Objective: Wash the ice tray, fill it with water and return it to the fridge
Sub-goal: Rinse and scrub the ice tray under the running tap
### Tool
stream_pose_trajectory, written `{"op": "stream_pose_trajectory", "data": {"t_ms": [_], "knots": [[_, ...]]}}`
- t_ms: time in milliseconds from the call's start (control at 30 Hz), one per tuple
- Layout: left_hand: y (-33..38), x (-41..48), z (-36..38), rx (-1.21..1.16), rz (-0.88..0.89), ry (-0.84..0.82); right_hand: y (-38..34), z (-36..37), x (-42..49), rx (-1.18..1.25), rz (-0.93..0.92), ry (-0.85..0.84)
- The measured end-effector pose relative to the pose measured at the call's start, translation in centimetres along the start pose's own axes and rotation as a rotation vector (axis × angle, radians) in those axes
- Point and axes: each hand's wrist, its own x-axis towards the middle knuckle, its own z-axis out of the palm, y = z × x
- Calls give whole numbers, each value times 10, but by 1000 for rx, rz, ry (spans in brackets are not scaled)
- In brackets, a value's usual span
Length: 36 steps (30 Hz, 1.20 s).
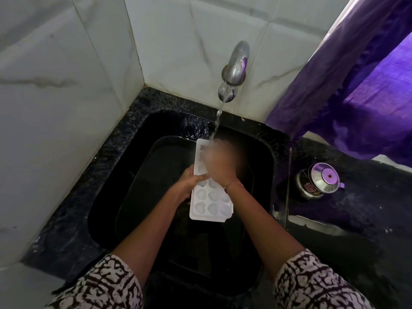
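Over the sink (116, 175) the ice tray (211, 204) is held lengthwise toward the tap (234, 63), its left edge clamped in the left hand (187, 184); its far half is covered by the right hand (219, 162), fingers blurred beyond telling.

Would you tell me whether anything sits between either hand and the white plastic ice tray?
Nothing visible does: the left hand grips the left edge of the white plastic ice tray, and the blurred right hand covers its far end.

Ice tray (210, 204) smooth plastic — tap (236, 63) polished metal — sink (100, 219) glossy.
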Motion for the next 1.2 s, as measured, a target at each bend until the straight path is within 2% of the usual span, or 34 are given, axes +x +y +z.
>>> {"op": "stream_pose_trajectory", "data": {"t_ms": [167,433,500,567,733,967,1200], "knots": [[5,-2,0,19,32,-27,1,4,5,-36,-33,25],[10,-4,-6,29,22,-34,7,3,10,36,-86,-24],[8,-4,-7,7,18,-17,11,2,12,130,-117,-35],[9,-4,-8,-9,18,-9,15,3,11,235,-100,21],[10,-6,-9,-11,5,-20,19,5,5,53,-19,50],[10,-10,-13,-27,10,-26,28,4,6,-28,-97,49],[7,-10,-20,-55,2,25,27,15,-6,116,-156,-78]]}}
